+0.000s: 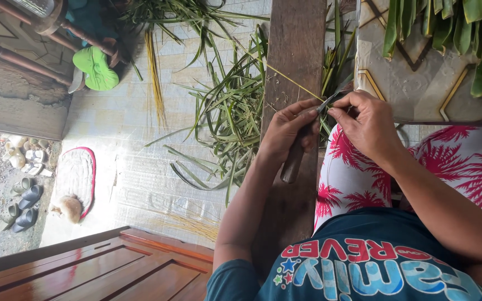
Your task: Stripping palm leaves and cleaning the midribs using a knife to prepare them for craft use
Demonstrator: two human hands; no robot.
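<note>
Far out beyond the left hand, a doormat and several sandals lie by a wooden door, and a green cushion sits further up. Nearer, a heap of cut green leaf strips covers the tiled floor just beside that hand. The left hand is clamped on a wooden-handled knife over a dark plank. Touching it, the right hand pinches a thin leaf rib against the blade. Past the right hand hang broad green leaves.
</note>
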